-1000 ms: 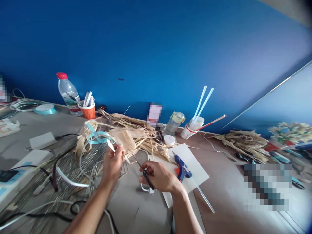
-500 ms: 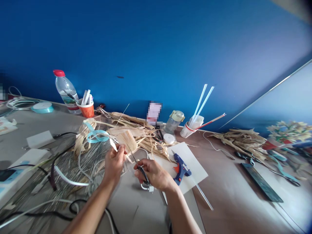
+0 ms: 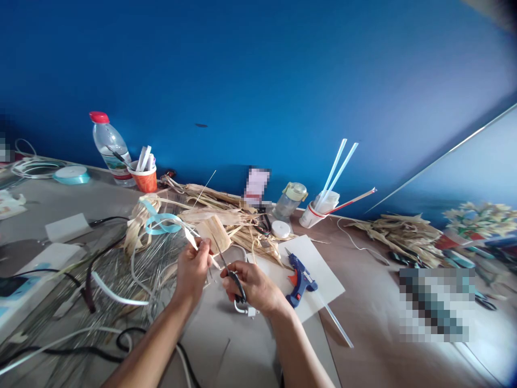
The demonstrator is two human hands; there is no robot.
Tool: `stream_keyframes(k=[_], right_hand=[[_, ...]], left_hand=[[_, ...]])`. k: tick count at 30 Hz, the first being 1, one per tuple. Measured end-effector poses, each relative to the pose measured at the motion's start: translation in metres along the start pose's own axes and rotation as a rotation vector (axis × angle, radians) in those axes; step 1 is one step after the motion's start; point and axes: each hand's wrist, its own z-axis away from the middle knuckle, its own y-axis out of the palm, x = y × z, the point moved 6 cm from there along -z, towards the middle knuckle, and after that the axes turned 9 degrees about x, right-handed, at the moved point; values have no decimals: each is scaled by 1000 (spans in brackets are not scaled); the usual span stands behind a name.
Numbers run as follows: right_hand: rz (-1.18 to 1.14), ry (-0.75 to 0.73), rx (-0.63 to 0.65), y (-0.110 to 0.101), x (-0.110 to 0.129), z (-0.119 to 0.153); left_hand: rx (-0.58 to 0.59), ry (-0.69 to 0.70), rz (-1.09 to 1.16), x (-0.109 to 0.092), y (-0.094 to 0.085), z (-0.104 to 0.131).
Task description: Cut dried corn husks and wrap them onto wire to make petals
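Observation:
My left hand is closed in a pinch on a pale strip of corn husk, whose pointed end sticks up above the fingers. Close beside it, my right hand grips black-handled scissors with the blades angled up and left near the left fingertips. I cannot tell whether the blades touch the strip. Just beyond both hands lies a flat tan piece with a wood-like grain. Dried husks are heaped behind it, and a loop of light-blue ribbon rests to the left.
A blue glue gun lies on white paper to the right. Behind stand a lidded jar, a cup of glue sticks, an orange cup and a bottle. Thin wires and cables spread over the left side.
The hands have barely moved; the husk strip has shifted slightly, and a pale end now shows between the left fingers and the scissors. The view has moved very slightly.

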Motion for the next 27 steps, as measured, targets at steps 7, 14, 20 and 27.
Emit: stream_keyframes(k=[7,14,20,27], right_hand=[[10,12,-6,1,4,1],[7,13,1,3,2,0],[38,4,13,4,1,0],[12,-3,2,5,2,0]], left_hand=[[-10,-4,26,2,1,-1],[-9,0,20,1,0,0],[-3,42,32,-1,1,1],[15,21,6,-4,3,2]])
